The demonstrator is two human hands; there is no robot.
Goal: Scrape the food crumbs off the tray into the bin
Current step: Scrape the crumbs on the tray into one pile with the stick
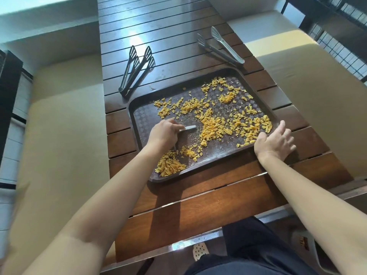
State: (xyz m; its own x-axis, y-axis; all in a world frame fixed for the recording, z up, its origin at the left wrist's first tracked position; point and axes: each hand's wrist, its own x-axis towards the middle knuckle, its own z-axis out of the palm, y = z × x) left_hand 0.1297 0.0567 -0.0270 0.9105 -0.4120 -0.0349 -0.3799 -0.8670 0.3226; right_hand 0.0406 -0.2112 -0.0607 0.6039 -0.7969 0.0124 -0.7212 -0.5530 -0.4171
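Your left hand [162, 133] grips a metal scraper [188, 128] on the brown tray [139, 114]; your right hand [275, 140], fingers spread, rests on its 4 o'clock corner. Orange crumbs [212, 128] cover the tray mid-tabletop [198, 205]. Tongs [137, 68] lie at 11 o'clock.

Bright daylight enters from the far end, laying a pale glare streak along the slatted wooden table [158, 36], soft shadows beneath both forearms, slight softness overall, and marked wide-angle bending of straight lines toward the frame edges.
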